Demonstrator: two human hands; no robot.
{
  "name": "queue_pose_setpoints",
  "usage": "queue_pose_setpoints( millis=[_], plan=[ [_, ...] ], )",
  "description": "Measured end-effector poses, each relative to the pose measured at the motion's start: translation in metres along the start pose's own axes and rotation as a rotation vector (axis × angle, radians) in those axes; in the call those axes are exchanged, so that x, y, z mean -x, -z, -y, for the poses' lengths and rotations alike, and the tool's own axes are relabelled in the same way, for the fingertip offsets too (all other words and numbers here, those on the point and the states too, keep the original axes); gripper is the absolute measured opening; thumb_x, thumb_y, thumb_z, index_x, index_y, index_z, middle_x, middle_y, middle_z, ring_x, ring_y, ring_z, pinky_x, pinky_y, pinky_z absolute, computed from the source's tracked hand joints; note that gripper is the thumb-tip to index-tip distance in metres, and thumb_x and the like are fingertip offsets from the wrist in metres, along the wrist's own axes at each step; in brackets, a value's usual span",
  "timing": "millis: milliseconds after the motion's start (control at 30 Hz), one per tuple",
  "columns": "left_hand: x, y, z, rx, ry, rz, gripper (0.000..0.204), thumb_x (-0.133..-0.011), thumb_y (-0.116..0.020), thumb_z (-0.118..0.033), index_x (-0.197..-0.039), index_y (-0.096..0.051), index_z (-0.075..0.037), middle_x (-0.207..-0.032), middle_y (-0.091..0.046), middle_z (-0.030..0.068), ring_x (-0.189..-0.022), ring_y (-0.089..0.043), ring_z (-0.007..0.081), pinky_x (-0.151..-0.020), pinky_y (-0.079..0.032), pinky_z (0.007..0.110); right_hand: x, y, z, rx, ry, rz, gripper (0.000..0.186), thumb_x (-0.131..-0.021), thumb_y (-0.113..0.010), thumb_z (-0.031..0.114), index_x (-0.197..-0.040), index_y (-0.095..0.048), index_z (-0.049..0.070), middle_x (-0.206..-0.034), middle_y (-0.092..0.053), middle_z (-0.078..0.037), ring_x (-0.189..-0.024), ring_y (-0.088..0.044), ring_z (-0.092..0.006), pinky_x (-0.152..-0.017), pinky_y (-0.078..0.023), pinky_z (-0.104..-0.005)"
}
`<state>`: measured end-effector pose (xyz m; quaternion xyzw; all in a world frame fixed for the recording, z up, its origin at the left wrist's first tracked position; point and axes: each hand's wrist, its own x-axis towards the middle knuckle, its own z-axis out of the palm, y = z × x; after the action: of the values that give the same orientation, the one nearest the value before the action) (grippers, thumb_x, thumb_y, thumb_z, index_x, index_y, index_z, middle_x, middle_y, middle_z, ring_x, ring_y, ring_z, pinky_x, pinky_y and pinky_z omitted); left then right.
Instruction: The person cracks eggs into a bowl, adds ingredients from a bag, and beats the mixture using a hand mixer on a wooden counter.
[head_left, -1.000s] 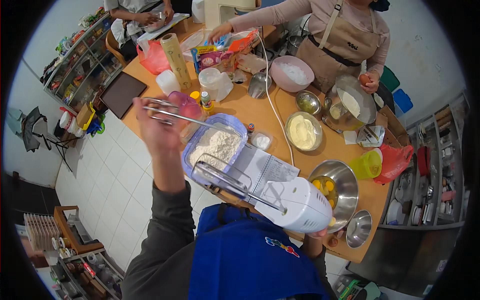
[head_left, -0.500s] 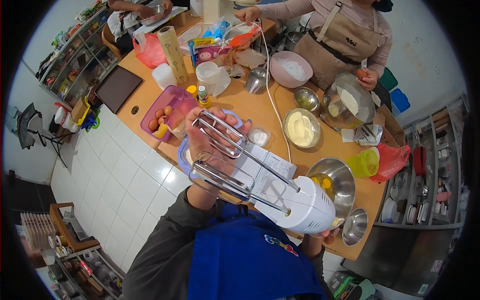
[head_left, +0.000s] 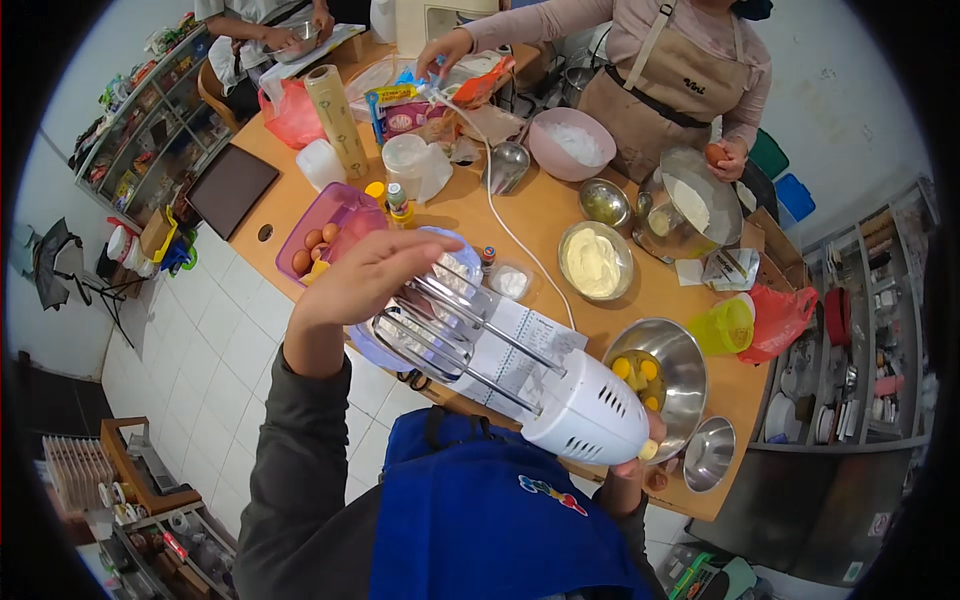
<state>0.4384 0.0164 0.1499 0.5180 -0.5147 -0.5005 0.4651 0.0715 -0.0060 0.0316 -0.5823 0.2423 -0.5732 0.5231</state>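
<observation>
My right hand [head_left: 628, 478] is closed on the handle side of a white hand mixer [head_left: 590, 412], mostly hidden beneath its body. Two metal beaters [head_left: 440, 335] stick out from it toward the upper left. At their tips is my left hand [head_left: 365, 275], its fingers stretched out; whether it touches the wires cannot be made out. Below the beaters lie a bluish bowl of white powder [head_left: 455, 272] and an open spiral notebook [head_left: 520, 345]. Right of the mixer, a steel bowl [head_left: 685, 365] holds several egg yolks [head_left: 640, 372].
A white cord [head_left: 520, 240] crosses the table to a co-worker's hand [head_left: 445, 52]; their other hand holds an egg [head_left: 716, 153]. Nearby stand a bowl of pale yellow cream [head_left: 594, 262], a purple egg container [head_left: 310, 222], a small steel bowl [head_left: 712, 455] and a lime-green cup [head_left: 725, 325].
My left hand has turned over and moved left, from behind the beaters to their tips. The mixer has shifted slightly left and rolled. The co-worker's hand with the cord has moved left.
</observation>
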Motion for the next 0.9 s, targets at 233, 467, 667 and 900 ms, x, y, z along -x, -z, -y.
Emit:
queue_pose_setpoints(
  millis=[233, 467, 667, 900],
  plan=[
    [0.003, 0.001, 0.005, -0.11, 0.047, 0.094, 0.042, -0.099, -0.036, -0.033, -0.105, -0.058, 0.001, -0.088, -0.059, 0.0085, -0.083, -0.062, 0.0161, -0.07, -0.054, 0.026, -0.013, -0.002, 0.011, 0.272, 0.209, 0.231, 0.065, -0.046, -0.085, 0.053, -0.075, -0.06, 0.0, -0.068, -0.061, -0.009, -0.057, -0.06, -0.0206, -0.054, -0.046, -0.0284],
    [0.003, -0.005, 0.025, -0.105, -0.046, 0.116, 0.038, -0.098, -0.038, -0.03, -0.101, -0.057, 0.003, -0.1, -0.057, 0.01, -0.093, -0.058, 0.0165, -0.08, -0.049, 0.029, -0.014, -0.006, 0.008, 0.316, 0.183, 0.249, 0.065, -0.047, -0.084, 0.051, -0.077, -0.061, -0.001, -0.065, -0.06, -0.008, -0.054, -0.06, -0.021, -0.052, -0.045, -0.0283],
    [0.002, -0.003, 0.017, -0.071, -0.107, 0.145, 0.036, -0.097, -0.042, -0.032, -0.101, -0.058, 0.001, -0.097, -0.058, 0.0072, -0.09, -0.056, 0.0136, -0.081, -0.045, 0.028, -0.009, -0.008, 0.004, 0.247, 0.107, 0.257, 0.066, -0.048, -0.083, 0.052, -0.079, -0.062, -0.003, -0.066, -0.061, -0.008, -0.055, -0.061, -0.0215, -0.053, -0.046, -0.0284],
    [0.001, -0.005, -0.008, 0.239, -0.314, 0.052, 0.073, -0.091, -0.026, -0.059, -0.131, -0.04, 0.0, -0.13, -0.046, 0.0155, -0.112, -0.051, 0.0274, -0.094, -0.04, 0.037, 0.008, -0.019, 0.008, 0.109, -0.14, 0.096, 0.087, -0.051, -0.076, 0.069, -0.092, -0.061, -0.007, -0.077, -0.064, -0.006, -0.067, -0.061, -0.015, -0.061, -0.047, -0.0266]
  ],
)
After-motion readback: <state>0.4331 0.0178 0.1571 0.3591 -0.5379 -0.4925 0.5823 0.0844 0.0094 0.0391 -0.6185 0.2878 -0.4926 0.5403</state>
